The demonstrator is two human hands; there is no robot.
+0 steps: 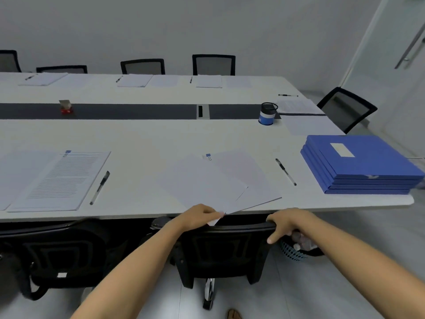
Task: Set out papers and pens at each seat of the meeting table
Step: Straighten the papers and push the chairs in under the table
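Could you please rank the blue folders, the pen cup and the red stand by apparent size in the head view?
1. blue folders
2. pen cup
3. red stand, only slightly smaller-looking than the cup

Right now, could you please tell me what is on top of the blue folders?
A white label sits on the top folder. The folders below show only edges; their contents are hidden.

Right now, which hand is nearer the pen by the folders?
Right: right hand grips the chair back this side of that pen; left hand pinches the papers, farther left.
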